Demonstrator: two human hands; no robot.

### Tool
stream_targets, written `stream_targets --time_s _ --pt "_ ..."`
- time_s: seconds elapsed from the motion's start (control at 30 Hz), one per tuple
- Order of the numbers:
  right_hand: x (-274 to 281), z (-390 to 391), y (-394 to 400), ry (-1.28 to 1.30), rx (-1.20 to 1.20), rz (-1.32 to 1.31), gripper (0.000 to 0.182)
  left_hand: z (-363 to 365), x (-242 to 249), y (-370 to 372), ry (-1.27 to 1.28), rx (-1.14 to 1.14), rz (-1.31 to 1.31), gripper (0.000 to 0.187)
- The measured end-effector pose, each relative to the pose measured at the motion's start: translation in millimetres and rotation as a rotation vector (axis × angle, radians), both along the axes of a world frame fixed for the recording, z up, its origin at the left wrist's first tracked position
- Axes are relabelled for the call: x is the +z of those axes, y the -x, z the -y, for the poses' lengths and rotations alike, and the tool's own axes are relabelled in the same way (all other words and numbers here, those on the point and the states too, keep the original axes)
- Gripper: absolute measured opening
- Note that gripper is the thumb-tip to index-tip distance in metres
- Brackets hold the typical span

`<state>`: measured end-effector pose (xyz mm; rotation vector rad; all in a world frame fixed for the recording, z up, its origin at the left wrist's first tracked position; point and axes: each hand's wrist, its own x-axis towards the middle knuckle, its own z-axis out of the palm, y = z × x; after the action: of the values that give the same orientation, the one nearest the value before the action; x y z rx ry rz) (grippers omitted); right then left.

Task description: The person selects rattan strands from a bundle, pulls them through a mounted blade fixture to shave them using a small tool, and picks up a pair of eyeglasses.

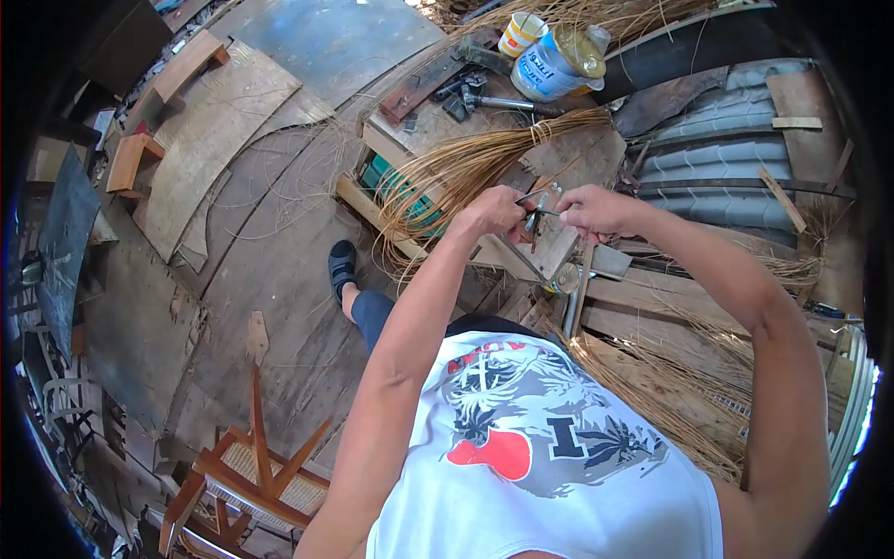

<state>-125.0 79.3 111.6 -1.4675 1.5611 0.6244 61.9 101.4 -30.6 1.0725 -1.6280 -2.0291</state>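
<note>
My left hand [500,211] is closed, its fingertips pinched together in front of my chest. Facing it, my right hand [593,212] is also closed in a pinch. A thin dark piece [548,212] spans the small gap between both hands; it is too small to name. Just beneath them is the edge of a low wooden bench [556,256]. On that bench lies a bundle of long tan cane strands [484,160], tied near one end, its loose ends fanning out beside my left hand.
A hammer [507,102], a paint bucket [549,70] and a striped cup [521,34] stand or lie at the bench's far end. More loose cane [652,401] covers planks at the right. A wooden chair with woven cane [247,475] lies lower left.
</note>
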Motion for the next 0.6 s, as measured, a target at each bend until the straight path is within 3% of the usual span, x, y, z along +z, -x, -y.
stream_targets --time_s 0.07,0.13,0.33,0.4,0.43,0.5,0.53,0.6 --pt "3.3 11.5 1.0 -0.203 -0.228 0.069 0.025 -0.7 1.5 -0.9 0.019 0.001 0.024 0.035" --pt "7.0 17.5 -5.3 -0.229 -0.240 0.053 0.027 -1.9 2.1 -1.6 0.023 0.004 0.034 0.036" --pt "-1.1 30.0 -20.4 -0.181 0.003 -0.105 0.028 0.7 -2.4 -0.6 0.000 0.001 0.009 0.037" --pt "-10.9 33.7 -15.2 -0.110 0.321 -0.063 0.032 -0.6 -1.5 0.1 -0.036 -0.003 -0.017 0.037" --pt "-17.2 33.0 -7.6 -0.112 0.325 -0.065 0.032 -0.8 -1.4 -0.1 -0.027 0.008 -0.012 0.037" --pt "-27.2 27.2 5.7 0.256 0.774 0.159 0.026 -4.0 -3.4 -1.6 -0.023 0.019 -0.005 0.037" --pt "-23.3 22.3 -0.7 0.256 0.776 0.159 0.026 -4.6 -4.6 -1.4 -0.012 0.023 -0.017 0.037" --pt "-5.7 5.9 -19.7 0.268 0.972 -0.161 0.024 -1.9 -3.7 -0.6 0.004 0.024 -0.031 0.037"
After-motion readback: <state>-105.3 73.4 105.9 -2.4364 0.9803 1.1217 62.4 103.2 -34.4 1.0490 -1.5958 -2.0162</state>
